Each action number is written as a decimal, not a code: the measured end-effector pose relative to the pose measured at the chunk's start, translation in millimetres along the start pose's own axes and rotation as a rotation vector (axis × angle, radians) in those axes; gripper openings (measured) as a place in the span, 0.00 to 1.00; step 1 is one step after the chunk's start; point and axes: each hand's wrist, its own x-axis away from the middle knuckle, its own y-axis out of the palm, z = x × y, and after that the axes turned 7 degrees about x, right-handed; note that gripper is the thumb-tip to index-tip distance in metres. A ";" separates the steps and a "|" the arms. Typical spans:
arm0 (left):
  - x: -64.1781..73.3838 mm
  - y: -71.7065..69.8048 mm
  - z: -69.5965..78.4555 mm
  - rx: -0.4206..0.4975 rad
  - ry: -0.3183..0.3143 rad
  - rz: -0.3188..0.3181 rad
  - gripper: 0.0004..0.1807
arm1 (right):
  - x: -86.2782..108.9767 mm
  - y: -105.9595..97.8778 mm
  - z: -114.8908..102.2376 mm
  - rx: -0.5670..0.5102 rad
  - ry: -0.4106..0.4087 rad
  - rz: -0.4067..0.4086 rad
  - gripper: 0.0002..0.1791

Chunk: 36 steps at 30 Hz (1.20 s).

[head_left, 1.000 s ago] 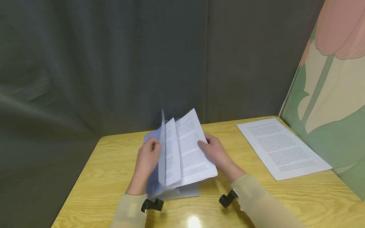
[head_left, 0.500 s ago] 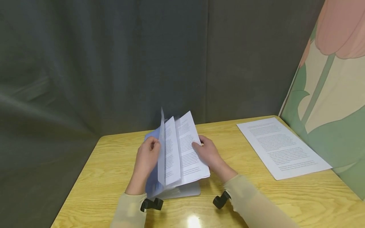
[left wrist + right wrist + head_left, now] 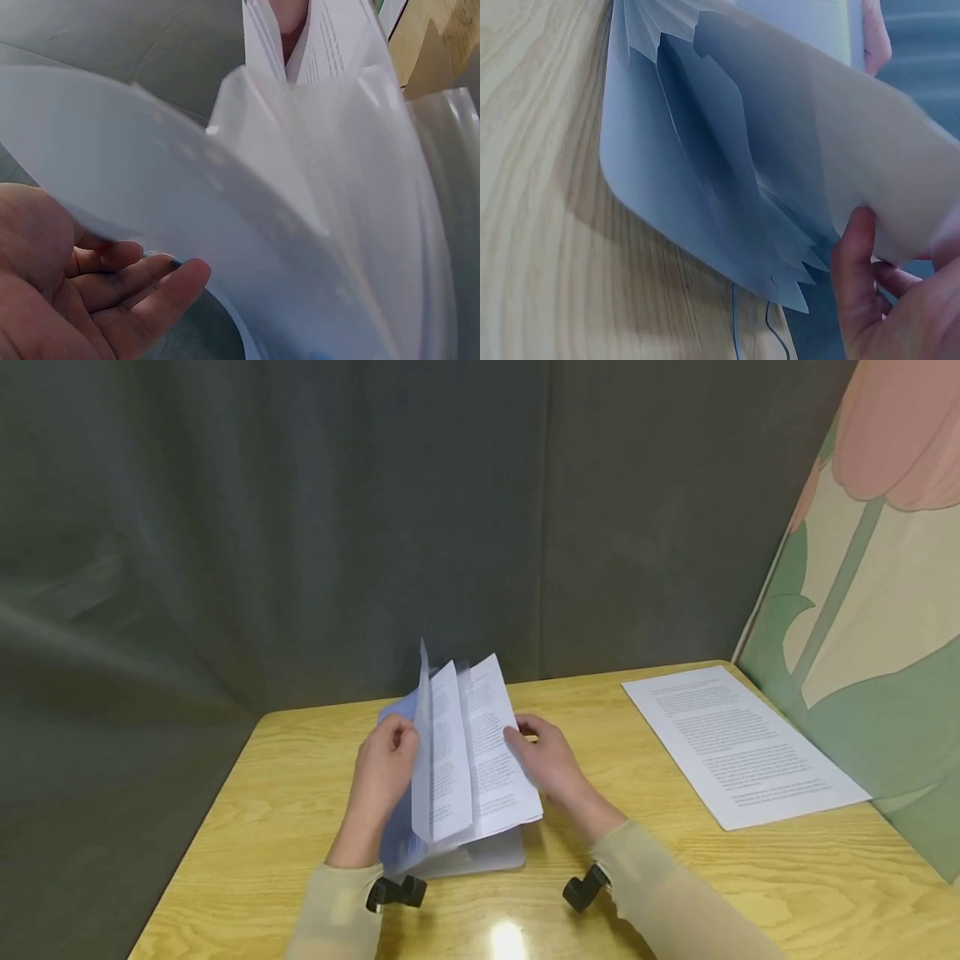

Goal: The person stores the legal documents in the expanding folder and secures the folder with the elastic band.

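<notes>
A blue translucent expanding folder (image 3: 487,857) stands partly open on the table, its pockets fanned in the right wrist view. My left hand (image 3: 381,768) pinches the edge of its upright translucent plastic flap (image 3: 422,760) and holds it leaning left. Printed paper sheets (image 3: 497,760) slant into the folder, their left part behind a pocket layer. My right hand (image 3: 551,764) grips their right edge, thumb on the printed face, fingers behind. Another printed page (image 3: 452,760) shows between flap and sheets. In the left wrist view, curled left fingers (image 3: 169,300) meet the flap's rim.
More printed paper (image 3: 742,747) lies flat at the right of the wooden table (image 3: 247,827). A dark curtain (image 3: 405,527) hangs behind the table, and a tulip-patterned panel (image 3: 892,635) borders its right side. A thin cord (image 3: 736,322) hangs by the folder in the right wrist view.
My right hand has moved left with the sheets, bringing them further toward the folder's pocket. My left hand keeps the flap raised in nearly the same place.
</notes>
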 end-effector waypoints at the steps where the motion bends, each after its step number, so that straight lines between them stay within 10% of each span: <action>1: -0.1 -0.2 0.3 0.002 0.001 0.000 0.10 | 0.7 -2.2 0.3 -0.006 0.002 0.004 0.23; 24: 1.1 1.7 1.9 -0.002 -0.020 -0.003 0.09 | 3.5 14.7 1.6 -0.103 0.000 -0.012 0.13; 36: 1.0 3.2 1.1 0.004 -0.001 0.000 0.09 | 2.9 30.1 1.4 0.030 -0.026 0.083 0.08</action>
